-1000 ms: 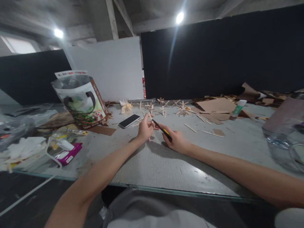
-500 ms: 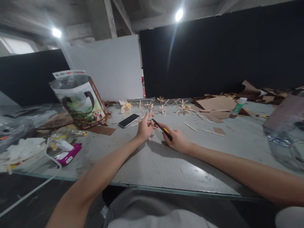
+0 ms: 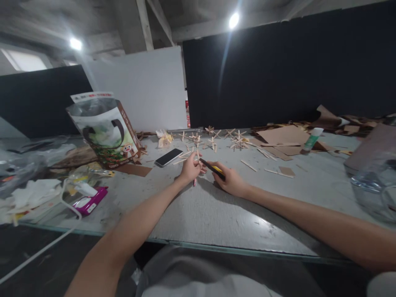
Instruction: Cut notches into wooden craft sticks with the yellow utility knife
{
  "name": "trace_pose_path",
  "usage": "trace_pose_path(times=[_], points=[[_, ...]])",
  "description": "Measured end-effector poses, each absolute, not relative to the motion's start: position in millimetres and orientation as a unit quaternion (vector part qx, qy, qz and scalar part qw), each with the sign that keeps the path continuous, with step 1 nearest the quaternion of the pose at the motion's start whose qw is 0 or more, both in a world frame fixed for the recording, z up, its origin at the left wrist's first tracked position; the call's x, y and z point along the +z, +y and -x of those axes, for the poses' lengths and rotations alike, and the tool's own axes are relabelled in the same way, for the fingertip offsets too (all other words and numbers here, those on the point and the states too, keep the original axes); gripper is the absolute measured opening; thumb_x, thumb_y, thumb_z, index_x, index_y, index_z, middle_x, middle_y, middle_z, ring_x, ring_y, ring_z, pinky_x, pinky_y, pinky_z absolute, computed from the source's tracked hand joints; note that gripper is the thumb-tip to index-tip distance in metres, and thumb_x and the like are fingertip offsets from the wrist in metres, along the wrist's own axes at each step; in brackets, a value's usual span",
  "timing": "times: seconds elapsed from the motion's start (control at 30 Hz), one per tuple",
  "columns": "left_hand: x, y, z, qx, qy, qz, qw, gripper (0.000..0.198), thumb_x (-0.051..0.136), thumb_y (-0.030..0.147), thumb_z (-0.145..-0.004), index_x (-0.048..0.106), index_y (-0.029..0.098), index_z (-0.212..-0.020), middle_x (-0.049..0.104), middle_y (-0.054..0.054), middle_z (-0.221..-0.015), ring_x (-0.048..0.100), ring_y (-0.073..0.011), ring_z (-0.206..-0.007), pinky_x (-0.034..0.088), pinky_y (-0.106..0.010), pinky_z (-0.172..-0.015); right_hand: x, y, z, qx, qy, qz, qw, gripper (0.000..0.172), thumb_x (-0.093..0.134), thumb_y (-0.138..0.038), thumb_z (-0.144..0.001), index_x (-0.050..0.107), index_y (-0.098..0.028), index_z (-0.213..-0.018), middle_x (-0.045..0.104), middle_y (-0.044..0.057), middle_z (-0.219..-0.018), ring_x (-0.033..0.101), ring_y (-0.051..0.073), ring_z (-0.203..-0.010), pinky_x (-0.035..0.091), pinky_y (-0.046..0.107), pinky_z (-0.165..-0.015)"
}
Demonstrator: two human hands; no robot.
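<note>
My left hand (image 3: 189, 169) pinches a thin wooden stick (image 3: 198, 154) upright between its fingers, above the middle of the table. In my right hand (image 3: 232, 181) is a black and yellow utility knife (image 3: 213, 168), its front end pointing at the stick. The tip of the knife is close to my left fingers; whether the blade touches the wood is too small to tell. Below my left hand shows the end of a thin red object (image 3: 194, 182), otherwise hidden. Several crossed stick pieces (image 3: 238, 141) lie just beyond both hands.
A phone (image 3: 168, 157) lies left of my hands. Farther left stand a printed bag (image 3: 107, 132) and a purple pack (image 3: 90, 201) with a white cable. To the right are loose sticks (image 3: 248, 165), cardboard sheets (image 3: 281, 135), a glue stick (image 3: 313, 139) and a clear container (image 3: 368, 185).
The knife has tilted slightly in my right hand and shows less yellow. My left fingers have shifted a little around the stick. The view has moved slightly.
</note>
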State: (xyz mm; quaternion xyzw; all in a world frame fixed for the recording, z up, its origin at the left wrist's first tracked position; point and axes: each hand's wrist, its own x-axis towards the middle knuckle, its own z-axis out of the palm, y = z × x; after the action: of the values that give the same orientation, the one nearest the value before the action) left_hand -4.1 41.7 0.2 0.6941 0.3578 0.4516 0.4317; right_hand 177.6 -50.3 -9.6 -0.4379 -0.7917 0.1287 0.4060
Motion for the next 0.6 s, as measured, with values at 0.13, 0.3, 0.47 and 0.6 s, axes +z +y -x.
trace_pose_path(times=[0.13, 0.3, 0.47, 0.6], points=[[-2.1, 43.3, 3.7, 0.445, 0.357, -0.7, 0.429, 0.033, 0.059, 0.01, -0.08, 0.053, 0.02, -0.11, 0.068, 0.004, -0.063, 0.072, -0.0166, -0.055, 0.059, -0.024, -0.052, -9.9, -50.0, -179.1, 0.142, -0.785, 0.433, 0.42, 0.046, 0.045, -0.031, -0.099, 0.053, -0.016, -0.142, 0.078, 0.009, -0.097, 0.073, 0.019, -0.074, 0.055, 0.028, -0.074], [-2.2, 47.9, 7.6, 0.459, 0.361, -0.74, 0.333, 0.029, 0.057, 0.011, -0.084, 0.061, 0.02, -0.111, 0.068, 0.002, -0.067, 0.069, -0.0139, -0.058, 0.056, -0.021, -0.055, -10.4, -49.3, -179.6, 0.139, -0.783, 0.429, 0.427, 0.045, 0.047, -0.031, -0.099, 0.053, -0.018, -0.142, 0.079, 0.009, -0.1, 0.075, 0.022, -0.088, 0.057, 0.031, -0.083], [2.1, 52.7, 10.6, 0.481, 0.377, -0.75, 0.253, 0.037, 0.061, 0.003, -0.076, 0.07, 0.023, -0.105, 0.07, 0.0, -0.071, 0.069, -0.0177, -0.067, 0.055, -0.024, -0.065, -9.7, -45.6, -178.8, 0.113, -0.777, 0.411, 0.463, 0.042, 0.046, -0.029, -0.099, 0.055, -0.019, -0.139, 0.074, 0.013, -0.125, 0.073, 0.024, -0.105, 0.057, 0.037, -0.091], [7.3, 60.2, 18.4, 0.506, 0.412, -0.711, 0.261, 0.042, 0.065, -0.004, -0.067, 0.072, 0.025, -0.097, 0.069, -0.001, -0.07, 0.071, -0.0214, -0.077, 0.055, -0.024, -0.071, -7.1, -52.4, -178.8, 0.121, -0.786, 0.412, 0.444, 0.041, 0.048, -0.03, -0.099, 0.058, -0.018, -0.137, 0.076, 0.013, -0.117, 0.073, 0.022, -0.092, 0.057, 0.034, -0.083]])
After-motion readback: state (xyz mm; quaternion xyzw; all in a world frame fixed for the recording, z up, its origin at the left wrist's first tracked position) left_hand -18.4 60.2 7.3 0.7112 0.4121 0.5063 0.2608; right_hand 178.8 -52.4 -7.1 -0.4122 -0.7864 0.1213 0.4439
